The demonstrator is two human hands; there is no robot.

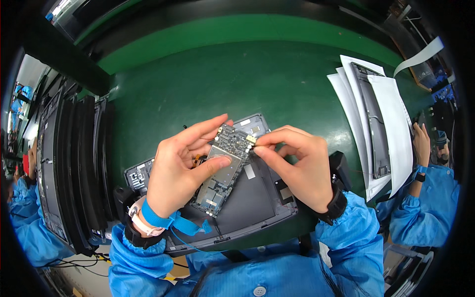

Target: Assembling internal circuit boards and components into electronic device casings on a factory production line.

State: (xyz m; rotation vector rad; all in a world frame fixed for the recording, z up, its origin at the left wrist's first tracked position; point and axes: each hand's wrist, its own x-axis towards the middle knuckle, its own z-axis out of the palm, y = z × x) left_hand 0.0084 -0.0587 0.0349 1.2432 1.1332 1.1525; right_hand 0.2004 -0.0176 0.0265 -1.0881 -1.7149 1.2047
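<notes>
Grey case (252,198) below, my left hand (177,168) holds the circuit board (228,173), thumb pressed on top, I guess to keep it still; from three o'clock, my right hand (302,166) pinches its yellow bit (251,139).

Beyond the circuit board (231,174), passage lies open over the green tabletop (213,79); left of it, dark upright panels (85,168) block the way, right of it, white sheets (397,123)
</notes>
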